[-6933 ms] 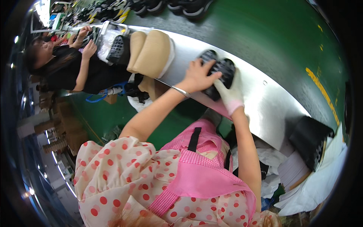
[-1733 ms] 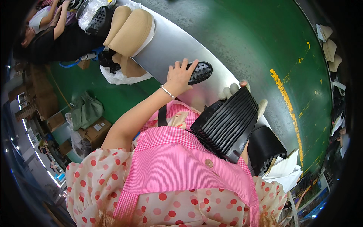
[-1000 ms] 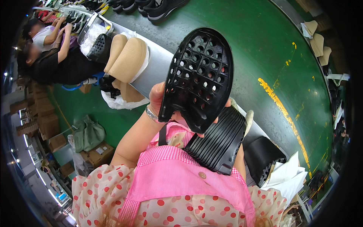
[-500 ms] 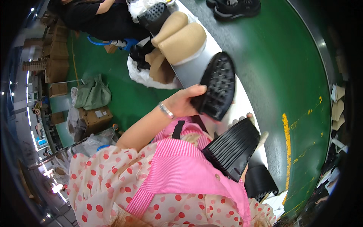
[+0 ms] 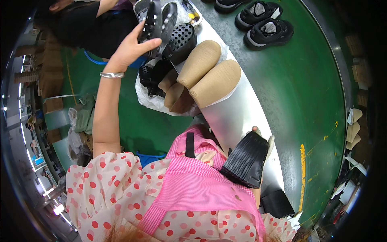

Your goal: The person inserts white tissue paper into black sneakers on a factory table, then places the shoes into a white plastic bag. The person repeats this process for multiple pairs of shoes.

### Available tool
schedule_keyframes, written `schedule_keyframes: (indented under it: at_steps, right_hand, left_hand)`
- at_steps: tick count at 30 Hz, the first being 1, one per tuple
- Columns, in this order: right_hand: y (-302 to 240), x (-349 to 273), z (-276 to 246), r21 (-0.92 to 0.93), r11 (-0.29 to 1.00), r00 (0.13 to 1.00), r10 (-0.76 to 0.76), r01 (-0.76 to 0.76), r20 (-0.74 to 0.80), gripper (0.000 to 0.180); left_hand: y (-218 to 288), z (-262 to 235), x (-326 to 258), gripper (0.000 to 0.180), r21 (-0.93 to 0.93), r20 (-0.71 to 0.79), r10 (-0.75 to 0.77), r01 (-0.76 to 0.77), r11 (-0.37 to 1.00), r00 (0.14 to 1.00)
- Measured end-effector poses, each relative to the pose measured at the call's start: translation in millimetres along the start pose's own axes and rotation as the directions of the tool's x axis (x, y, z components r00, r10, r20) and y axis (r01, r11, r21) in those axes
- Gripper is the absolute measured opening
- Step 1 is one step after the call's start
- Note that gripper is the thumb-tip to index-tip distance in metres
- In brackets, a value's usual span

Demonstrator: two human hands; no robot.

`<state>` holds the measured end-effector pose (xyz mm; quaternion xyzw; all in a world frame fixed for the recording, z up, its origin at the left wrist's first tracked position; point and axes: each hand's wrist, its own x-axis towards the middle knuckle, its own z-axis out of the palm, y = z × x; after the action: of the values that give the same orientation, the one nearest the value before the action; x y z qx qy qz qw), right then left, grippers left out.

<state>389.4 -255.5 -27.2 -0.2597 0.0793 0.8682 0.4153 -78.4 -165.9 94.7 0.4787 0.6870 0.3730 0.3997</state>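
Observation:
At the upper left my left hand (image 5: 133, 49) reaches out along the table, its thumb and fingers closed on a black perforated shoe insert (image 5: 150, 27). Right against it stands another black insert (image 5: 169, 20), and below that lies a third (image 5: 182, 41) with round holes. My right hand (image 5: 271, 142) is held near the apron, closed around black ribbed shoe inserts (image 5: 246, 161) that seem nested. They hide most of this hand; only fingertips show, at least some covered in pale material. Two tan moulded shoe forms (image 5: 217, 82) rest on the table between my hands.
A white-lined bag (image 5: 147, 99) with black and tan pieces hangs beside the curved metal table (image 5: 238, 115). Another dark piece (image 5: 277, 203) lies by my right elbow. Black shoes (image 5: 268, 34) stand beyond the table. A person in black (image 5: 109, 34) works at upper left.
My left hand has carried the black perforated insert from the middle to the upper left, beside the other black inserts. My right hand keeps hold of the ribbed inserts, shifted slightly.

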Motion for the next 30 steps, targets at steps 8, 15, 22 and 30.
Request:
schedule_keyframes:
  at_steps: [8, 15, 22, 30]
  right_hand:
    - [13, 23, 27, -0.013, 0.998, 0.993, 0.061, -0.063, -0.096, 0.064]
    - [-7, 35, 13, -0.145, 0.986, 0.967, 0.039, -0.077, -0.251, 0.056]
    - [-3, 62, -4, -0.277, 0.941, 0.956, 0.120, -0.195, -0.267, 0.054]
    - [71, 68, 6, -0.512, 0.790, 0.941, 0.269, -0.336, -0.203, 0.052]
  left_hand:
    - [-28, 68, 38, 0.093, 0.230, 0.180, 0.010, -0.052, 0.972, 0.984]
    - [-26, 51, -12, 0.086, -0.042, 0.001, 0.030, -0.030, 0.999, 1.000]
    - [-89, 35, -149, 0.051, -0.285, -0.379, -0.385, 0.289, 0.914, 0.842]
    - [-169, 80, -243, 0.088, -0.417, -0.190, -0.736, 0.625, 0.660, 0.650]
